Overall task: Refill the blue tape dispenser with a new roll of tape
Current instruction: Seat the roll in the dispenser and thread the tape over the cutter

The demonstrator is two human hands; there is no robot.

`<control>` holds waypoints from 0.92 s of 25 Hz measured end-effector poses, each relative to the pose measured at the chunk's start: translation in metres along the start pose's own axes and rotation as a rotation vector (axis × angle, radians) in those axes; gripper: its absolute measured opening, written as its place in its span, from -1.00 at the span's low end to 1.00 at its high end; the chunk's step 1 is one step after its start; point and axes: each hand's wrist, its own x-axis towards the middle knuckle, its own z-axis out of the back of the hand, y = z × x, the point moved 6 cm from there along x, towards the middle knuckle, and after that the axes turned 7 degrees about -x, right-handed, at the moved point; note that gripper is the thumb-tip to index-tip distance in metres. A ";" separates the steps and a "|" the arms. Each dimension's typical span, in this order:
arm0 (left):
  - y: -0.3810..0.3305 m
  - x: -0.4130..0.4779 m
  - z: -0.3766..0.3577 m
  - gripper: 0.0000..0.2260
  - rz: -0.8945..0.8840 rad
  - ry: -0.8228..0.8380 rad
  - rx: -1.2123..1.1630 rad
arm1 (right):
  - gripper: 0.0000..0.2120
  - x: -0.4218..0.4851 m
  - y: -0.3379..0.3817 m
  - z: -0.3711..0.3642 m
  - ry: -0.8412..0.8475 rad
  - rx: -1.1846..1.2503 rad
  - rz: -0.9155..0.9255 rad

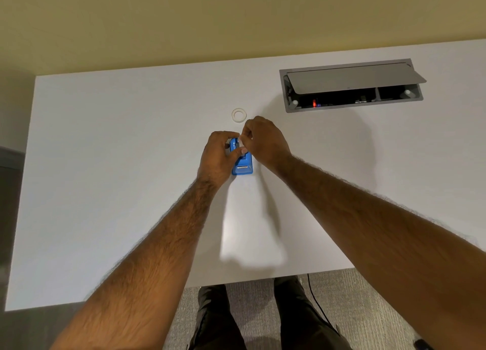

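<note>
At the near edge, dark trouser legs [289, 315] and a thin black cable [319, 307] are seen over grey carpet [373, 305], below the flat white surface [105, 191]. Two bare forearms are stretched from 7 and 4 o'clock toward the middle of the surface, where the small blue plastic tape dispenser [242, 162] rests, its metal cutter end turned toward the person. The left hand [219, 156] is wrapped around the dispenser's left side, fingers closed on its body. The right hand [264, 140] is held over the far end, its fingers pinched on a small whitish piece [240, 142] at the dispenser's top; what that piece is cannot be told. Just beyond the hands, at 12 o'clock, a small white tape ring [239, 115] lies flat and untouched. Farther off, at 2 o'clock, a grey metal cable box [352, 85] is set into the surface, its lid propped open.
</note>
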 end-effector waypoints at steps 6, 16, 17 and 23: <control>0.006 -0.003 -0.002 -0.58 0.006 0.035 0.033 | -0.85 0.004 -0.001 0.002 0.021 0.016 -0.038; 0.004 -0.006 -0.003 -0.57 -0.061 0.033 0.027 | -0.83 -0.006 -0.002 -0.001 0.017 0.072 -0.011; 0.003 -0.005 -0.003 -0.59 -0.065 0.031 0.031 | -0.83 -0.005 -0.001 -0.001 0.017 0.074 -0.001; 0.004 -0.005 -0.004 -0.60 -0.024 0.011 0.037 | -0.81 0.000 0.003 0.001 0.013 0.031 0.010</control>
